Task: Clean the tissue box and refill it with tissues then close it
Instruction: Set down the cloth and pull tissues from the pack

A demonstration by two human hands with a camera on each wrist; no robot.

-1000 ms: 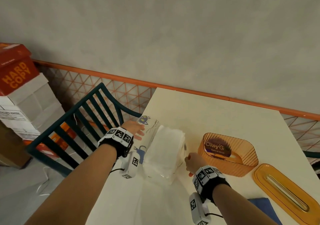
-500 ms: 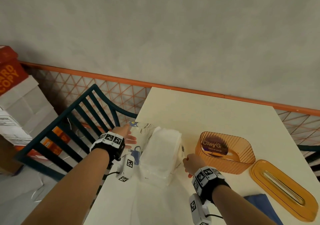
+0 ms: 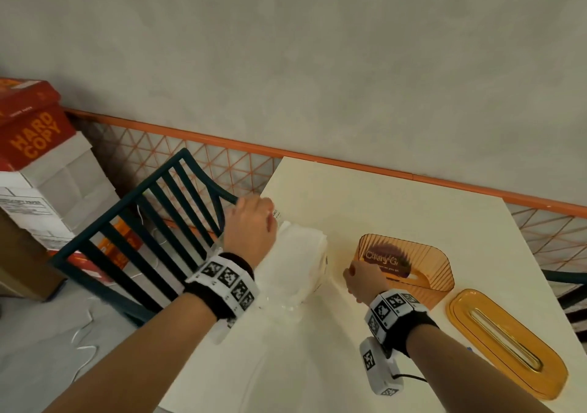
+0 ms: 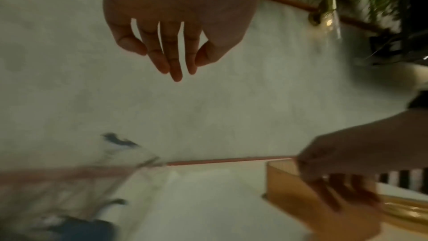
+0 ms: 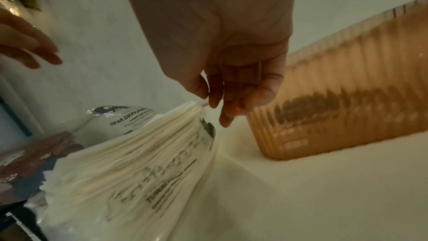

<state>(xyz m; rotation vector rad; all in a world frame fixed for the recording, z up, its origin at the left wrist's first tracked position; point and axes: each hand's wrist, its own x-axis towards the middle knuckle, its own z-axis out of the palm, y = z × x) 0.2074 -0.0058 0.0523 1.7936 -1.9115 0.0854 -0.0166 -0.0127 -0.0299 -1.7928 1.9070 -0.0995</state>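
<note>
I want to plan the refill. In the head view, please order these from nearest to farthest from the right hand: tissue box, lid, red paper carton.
From the right hand:
1. Tissue box: just right of the hand, open.
2. Lid: farther right, flat on the table.
3. Red paper carton: far left, off the table.

We see the pack of tissues [image 3: 297,263] lying on the bench [image 3: 397,209] near its left edge. To its right stands the open tissue box [image 3: 409,269], and the lid [image 3: 505,342] lies right of the box, close to it. A chair [image 3: 152,231] stands left of the bench. Paper boxes [image 3: 41,164] are stacked farther left, behind the chair.
</note>
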